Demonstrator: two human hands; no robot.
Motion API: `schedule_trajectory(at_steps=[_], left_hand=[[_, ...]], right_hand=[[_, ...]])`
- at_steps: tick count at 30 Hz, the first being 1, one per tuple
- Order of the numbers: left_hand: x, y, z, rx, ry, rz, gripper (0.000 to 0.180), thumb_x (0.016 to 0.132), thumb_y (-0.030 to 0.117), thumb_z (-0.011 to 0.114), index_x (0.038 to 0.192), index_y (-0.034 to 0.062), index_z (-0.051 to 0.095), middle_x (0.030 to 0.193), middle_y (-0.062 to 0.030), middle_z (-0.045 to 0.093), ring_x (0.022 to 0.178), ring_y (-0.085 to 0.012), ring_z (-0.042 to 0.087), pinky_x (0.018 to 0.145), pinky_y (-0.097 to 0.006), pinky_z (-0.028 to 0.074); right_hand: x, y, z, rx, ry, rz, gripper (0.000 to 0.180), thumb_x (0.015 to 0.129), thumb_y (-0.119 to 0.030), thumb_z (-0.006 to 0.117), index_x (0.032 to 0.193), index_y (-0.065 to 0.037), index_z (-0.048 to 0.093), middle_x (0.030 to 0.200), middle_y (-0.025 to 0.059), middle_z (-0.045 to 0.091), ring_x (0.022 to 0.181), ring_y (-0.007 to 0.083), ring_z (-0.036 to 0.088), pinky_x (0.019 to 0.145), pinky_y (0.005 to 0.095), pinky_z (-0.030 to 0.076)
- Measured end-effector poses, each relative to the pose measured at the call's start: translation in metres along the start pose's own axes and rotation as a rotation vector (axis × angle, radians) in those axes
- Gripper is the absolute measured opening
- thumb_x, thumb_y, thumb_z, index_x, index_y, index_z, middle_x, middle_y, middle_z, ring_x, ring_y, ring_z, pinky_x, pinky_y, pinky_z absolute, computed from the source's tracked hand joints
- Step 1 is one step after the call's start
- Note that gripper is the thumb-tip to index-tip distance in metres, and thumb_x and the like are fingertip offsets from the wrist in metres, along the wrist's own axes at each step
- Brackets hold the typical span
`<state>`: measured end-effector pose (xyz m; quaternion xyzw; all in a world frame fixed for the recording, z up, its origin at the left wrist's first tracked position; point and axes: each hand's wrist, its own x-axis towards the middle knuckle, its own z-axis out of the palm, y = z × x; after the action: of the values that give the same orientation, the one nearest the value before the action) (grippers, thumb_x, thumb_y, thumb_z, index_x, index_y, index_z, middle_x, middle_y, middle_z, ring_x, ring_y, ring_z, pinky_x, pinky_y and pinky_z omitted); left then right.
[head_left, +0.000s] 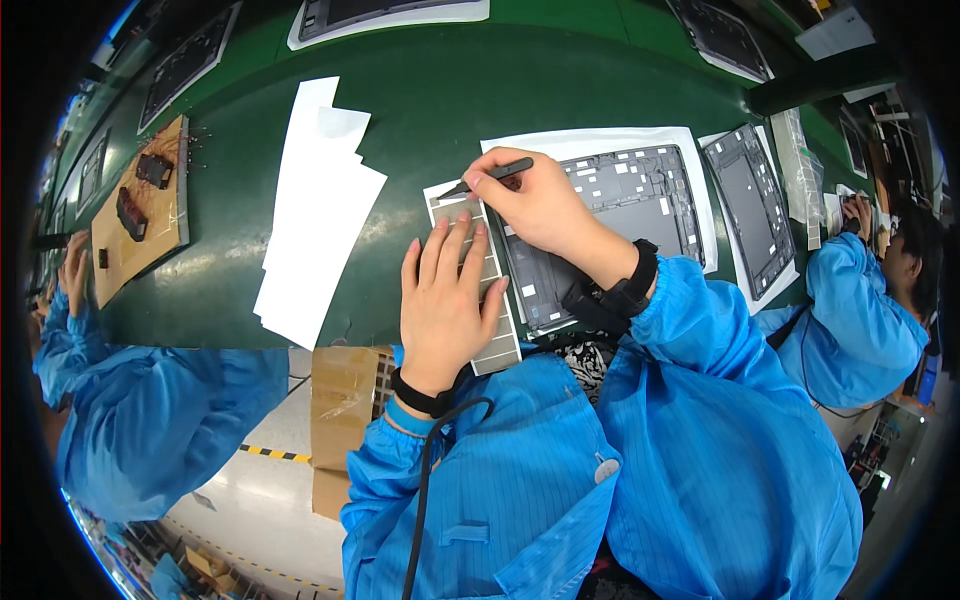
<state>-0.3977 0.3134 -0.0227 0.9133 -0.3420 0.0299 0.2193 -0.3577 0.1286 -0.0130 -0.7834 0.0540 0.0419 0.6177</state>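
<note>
**Tweezers at the top of a grey sticker sheet**

We see the left hand (445, 300) lying flat, palm down and fingers spread, pressing on a long sheet of grey rectangular stickers (478, 262) that runs from under the palm up to just past the fingertips. The right hand (535, 205) is closed in a pinch around a pair of black tweezers (492, 176), whose tip points left and rests at the top end of that sticker sheet, just above the left fingertips.

Directly right of the left hand, and partly under the right wrist, a dark tablet housing (625, 215) lies open-side up on a white pad (600, 140). Further right of the right hand a second dark housing (755, 205) rests tilted on its own white sheet.

Left of both hands, well apart, several plain white paper sheets (315, 215) overlap on the green bench (440, 90). Beyond them sits a brown board with black parts and wires (145, 210). Below the left wrist, off the bench edge, stands a brown cardboard box (343, 395). Co-workers in blue coats sit at either side, one sleeve (150, 420) at the left, another person's hands (860, 215) at the far right.
</note>
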Motion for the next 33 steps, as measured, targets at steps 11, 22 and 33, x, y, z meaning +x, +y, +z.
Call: schedule_trajectory(at_steps=[11, 22, 33], left_hand=[[0.0, -0.002, 0.0, -0.026, 0.005, -0.005, 0.054, 0.088, 0.026, 0.068, 0.137, 0.0081, 0.055, 0.146, -0.0125, 0.048, 0.136, -0.0349, 0.042, 0.112, -0.048, 0.032], [0.002, 0.0, -0.005, -0.163, 0.124, 0.026, 0.033, 0.08, 0.006, 0.072, 0.112, 0.0023, 0.065, 0.119, -0.0108, 0.061, 0.111, -0.0317, 0.058, 0.094, -0.041, 0.046], [0.012, 0.017, -0.013, -0.041, 0.036, 0.001, 0.041, 0.082, 0.014, 0.072, 0.12, 0.0048, 0.062, 0.121, -0.0119, 0.058, 0.113, -0.0322, 0.055, 0.094, -0.041, 0.046]], right_hand=[[-0.039, -0.029, -0.033, 0.493, 0.251, -0.005, 0.019, 0.096, -0.016, 0.063, 0.106, 0.0, 0.066, 0.084, 0.0039, 0.067, 0.075, 0.0095, 0.064, 0.06, 0.0195, 0.045], [-0.065, 0.018, -0.043, 0.239, 0.096, 0.059, 0.012, 0.097, -0.012, 0.061, 0.103, -0.001, 0.063, 0.094, 0.0034, 0.066, 0.084, 0.0105, 0.065, 0.073, 0.0239, 0.05], [-0.064, 0.016, -0.044, 0.204, 0.113, 0.086, 0.012, 0.096, -0.011, 0.061, 0.1, 0.0, 0.062, 0.09, 0.0035, 0.066, 0.082, 0.0105, 0.065, 0.071, 0.0246, 0.051]])
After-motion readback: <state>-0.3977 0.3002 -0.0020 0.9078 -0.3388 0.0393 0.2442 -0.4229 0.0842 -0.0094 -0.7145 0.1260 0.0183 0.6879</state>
